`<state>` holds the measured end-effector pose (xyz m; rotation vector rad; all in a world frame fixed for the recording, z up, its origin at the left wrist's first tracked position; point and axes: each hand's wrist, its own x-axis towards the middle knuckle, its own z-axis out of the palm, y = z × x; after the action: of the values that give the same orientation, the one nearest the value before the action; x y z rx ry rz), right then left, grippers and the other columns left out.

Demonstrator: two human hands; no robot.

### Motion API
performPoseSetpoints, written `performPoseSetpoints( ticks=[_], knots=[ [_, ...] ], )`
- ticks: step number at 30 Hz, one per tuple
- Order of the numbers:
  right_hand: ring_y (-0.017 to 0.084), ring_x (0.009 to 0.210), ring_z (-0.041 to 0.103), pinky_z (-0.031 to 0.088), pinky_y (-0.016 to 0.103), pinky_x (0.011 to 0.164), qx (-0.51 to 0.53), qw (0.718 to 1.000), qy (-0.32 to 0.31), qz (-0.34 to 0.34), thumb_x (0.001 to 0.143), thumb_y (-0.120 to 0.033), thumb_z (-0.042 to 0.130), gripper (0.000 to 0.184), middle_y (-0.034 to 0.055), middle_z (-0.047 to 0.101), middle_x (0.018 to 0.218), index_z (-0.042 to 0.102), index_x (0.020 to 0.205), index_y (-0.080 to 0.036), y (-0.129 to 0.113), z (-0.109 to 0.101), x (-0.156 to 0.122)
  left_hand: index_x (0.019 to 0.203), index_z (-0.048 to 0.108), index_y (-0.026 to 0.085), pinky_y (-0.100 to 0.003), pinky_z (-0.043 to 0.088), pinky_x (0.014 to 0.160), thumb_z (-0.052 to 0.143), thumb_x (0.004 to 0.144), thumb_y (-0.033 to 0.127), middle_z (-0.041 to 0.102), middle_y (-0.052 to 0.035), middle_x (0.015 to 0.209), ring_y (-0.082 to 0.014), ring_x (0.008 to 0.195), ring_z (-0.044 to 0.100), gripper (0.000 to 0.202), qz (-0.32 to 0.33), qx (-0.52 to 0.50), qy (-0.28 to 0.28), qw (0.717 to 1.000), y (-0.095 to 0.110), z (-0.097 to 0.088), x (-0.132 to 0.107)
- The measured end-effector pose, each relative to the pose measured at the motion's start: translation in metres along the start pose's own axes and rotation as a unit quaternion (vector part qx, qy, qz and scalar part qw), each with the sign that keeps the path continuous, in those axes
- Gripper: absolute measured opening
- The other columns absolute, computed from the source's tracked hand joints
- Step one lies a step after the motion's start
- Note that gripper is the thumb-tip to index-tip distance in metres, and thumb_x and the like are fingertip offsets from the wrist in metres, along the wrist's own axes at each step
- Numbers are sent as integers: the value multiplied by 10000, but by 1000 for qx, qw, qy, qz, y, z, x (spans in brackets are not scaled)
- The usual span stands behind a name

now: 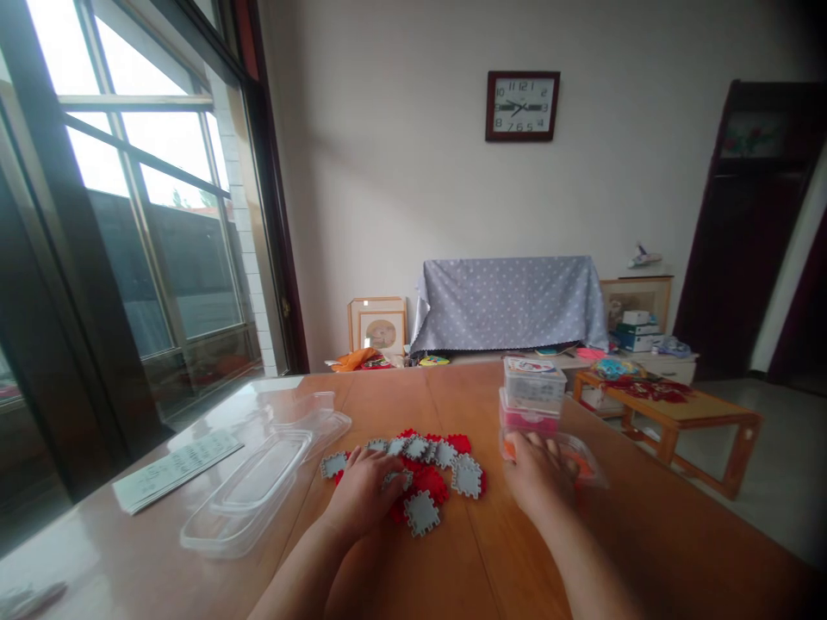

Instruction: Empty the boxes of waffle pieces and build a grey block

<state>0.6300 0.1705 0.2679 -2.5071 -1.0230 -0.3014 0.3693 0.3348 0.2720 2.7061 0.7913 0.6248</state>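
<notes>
The person's forearms reached out over the wooden bench (445, 573), the left hand (362, 492) pressing down on a heap of grey and red jigsaw-edged foam tiles (421, 513), its fingers (388, 469) close together over the pile; whether they clamped a tile, I cannot tell. The right hand (539, 475) lay on a clear plastic bag (585, 461) with orange contents, fingers (533, 443) slightly apart, and no firm grip showed. Just behind it stood stacked plastic boxes (533, 387). Left of the tiles lay a clear plastic tray (249, 491), its lid (310, 422), and a printed paper strip (177, 469). Farther off were a low wooden table (685, 426), a polka-dot-draped sofa (510, 301), and a wall clock (522, 106).
</notes>
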Motion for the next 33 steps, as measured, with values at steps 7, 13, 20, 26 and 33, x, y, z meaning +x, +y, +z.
performPoseSetpoints(
  ticks=[7,13,20,26,33],
  knots=[
    [329,1096,581,389,508,855,-16,1000,-7,-13,776,-141,554,237,94,686,1077,651,947,-273,4,7,2,995,749,289,-330,430,906,569,933,349,734,-29,955,-245,965,615,201,26,-22,4,999,-1,-1,-2],
    [304,1048,604,388,440,805,-13,999,2,-42,793,-119,531,201,81,693,1020,647,879,-259,-1,13,-3,949,738,270,-321,450,855,558,920,330,726,-43,967,-250,972,616,192,16,-34,-3,999,5,-6,-4],
    [253,939,590,411,354,808,64,980,47,-181,802,-124,546,191,66,683,952,665,889,-246,-25,21,-13,1135,730,287,-352,471,925,652,864,367,726,-56,1083,-279,1070,629,293,8,-80,-13,997,13,-7,-6],
    [255,948,593,440,373,854,170,949,45,-263,822,-130,518,222,52,674,936,667,923,-260,-55,4,-37,1523,445,246,-461,363,1163,853,680,458,516,-142,1512,-362,1388,464,960,-16,-169,-19,985,15,7,-7],
    [248,963,611,476,381,856,252,913,1,-321,826,-125,517,253,42,679,961,661,956,-286,-75,3,-54,1636,125,241,-516,278,1218,902,601,403,358,-187,1608,-376,1478,341,1304,17,-238,5,971,8,35,-6]
  ],
)
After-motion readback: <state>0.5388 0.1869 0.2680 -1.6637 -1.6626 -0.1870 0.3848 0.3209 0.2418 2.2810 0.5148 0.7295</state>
